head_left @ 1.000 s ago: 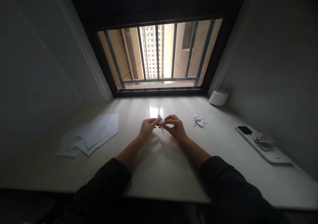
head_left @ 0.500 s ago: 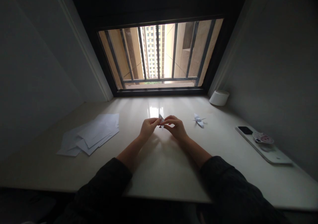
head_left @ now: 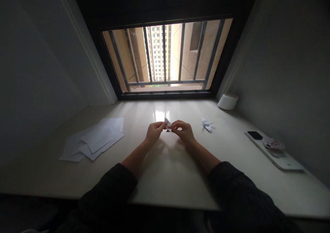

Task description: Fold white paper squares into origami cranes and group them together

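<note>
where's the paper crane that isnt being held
In the head view, the paper crane lies on the counter right of centre, between the right hand and the phone, which is farther right and nearer the viewer.

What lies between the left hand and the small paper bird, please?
In the head view, the folded paper and then the right hand lie between the left hand and the paper bird.
</note>
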The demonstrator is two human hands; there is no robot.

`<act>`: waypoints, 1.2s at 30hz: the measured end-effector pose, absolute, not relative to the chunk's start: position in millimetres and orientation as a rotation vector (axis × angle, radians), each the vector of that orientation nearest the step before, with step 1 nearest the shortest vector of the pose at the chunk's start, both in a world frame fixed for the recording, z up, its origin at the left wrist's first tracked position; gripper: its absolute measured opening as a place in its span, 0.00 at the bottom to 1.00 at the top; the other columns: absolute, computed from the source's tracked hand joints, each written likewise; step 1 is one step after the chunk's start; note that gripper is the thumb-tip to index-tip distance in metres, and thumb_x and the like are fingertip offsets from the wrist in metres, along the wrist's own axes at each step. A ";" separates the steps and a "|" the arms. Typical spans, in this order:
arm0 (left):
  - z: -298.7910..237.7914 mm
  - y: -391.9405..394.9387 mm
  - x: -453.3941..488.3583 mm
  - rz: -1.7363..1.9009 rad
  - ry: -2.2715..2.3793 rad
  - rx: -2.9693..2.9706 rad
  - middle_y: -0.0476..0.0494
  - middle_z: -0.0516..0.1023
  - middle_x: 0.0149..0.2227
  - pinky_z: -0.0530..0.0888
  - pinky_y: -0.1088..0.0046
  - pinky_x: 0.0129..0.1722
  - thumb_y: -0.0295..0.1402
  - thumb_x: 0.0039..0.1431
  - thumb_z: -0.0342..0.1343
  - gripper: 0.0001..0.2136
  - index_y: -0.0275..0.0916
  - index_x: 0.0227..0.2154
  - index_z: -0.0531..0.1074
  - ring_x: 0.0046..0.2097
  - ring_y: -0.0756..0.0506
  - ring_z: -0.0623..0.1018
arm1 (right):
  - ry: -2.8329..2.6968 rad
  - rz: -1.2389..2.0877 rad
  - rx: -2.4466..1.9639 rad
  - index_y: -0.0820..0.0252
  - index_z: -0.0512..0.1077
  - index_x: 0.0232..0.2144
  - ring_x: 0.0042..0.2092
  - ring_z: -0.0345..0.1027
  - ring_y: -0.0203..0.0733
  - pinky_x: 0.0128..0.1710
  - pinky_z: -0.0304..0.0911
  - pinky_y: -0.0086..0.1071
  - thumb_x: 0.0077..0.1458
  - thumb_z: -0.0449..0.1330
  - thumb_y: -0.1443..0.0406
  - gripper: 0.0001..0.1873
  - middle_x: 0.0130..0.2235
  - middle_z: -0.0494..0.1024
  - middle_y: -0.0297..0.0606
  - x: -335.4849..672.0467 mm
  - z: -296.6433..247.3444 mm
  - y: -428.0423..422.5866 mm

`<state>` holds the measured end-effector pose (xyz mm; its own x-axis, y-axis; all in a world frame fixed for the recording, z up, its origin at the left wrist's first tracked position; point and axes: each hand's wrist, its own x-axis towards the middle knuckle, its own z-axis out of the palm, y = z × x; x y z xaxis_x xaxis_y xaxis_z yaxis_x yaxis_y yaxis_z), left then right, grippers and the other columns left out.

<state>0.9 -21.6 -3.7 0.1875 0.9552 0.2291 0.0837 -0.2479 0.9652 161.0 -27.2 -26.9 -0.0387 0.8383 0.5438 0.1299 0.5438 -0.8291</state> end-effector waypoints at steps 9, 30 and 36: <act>-6.3 -20.3 0.4 1.215 1.074 1.516 0.44 0.79 0.29 0.69 0.71 0.34 0.47 0.49 0.57 0.17 0.37 0.30 0.79 0.32 0.46 0.74 | -1.434 0.836 -0.877 0.54 0.80 0.27 0.34 0.72 0.43 0.32 0.67 0.36 0.41 0.68 0.57 0.10 0.34 0.79 0.39 158.8 -25.9 -27.8; -6.4 -24.5 3.9 1.245 1.015 1.573 0.42 0.79 0.32 0.71 0.69 0.37 0.44 0.52 0.56 0.15 0.37 0.32 0.78 0.36 0.45 0.76 | -1.197 0.958 -0.910 0.60 0.78 0.29 0.33 0.75 0.44 0.36 0.69 0.38 0.38 0.69 0.53 0.18 0.30 0.81 0.41 153.7 -23.0 -29.2; -3.4 -25.8 5.6 1.337 1.009 1.522 0.43 0.79 0.29 0.73 0.68 0.37 0.43 0.50 0.59 0.14 0.35 0.30 0.77 0.33 0.46 0.77 | -1.299 0.848 -0.971 0.59 0.77 0.34 0.32 0.75 0.44 0.33 0.67 0.36 0.41 0.67 0.53 0.19 0.30 0.81 0.40 154.8 -25.1 -29.8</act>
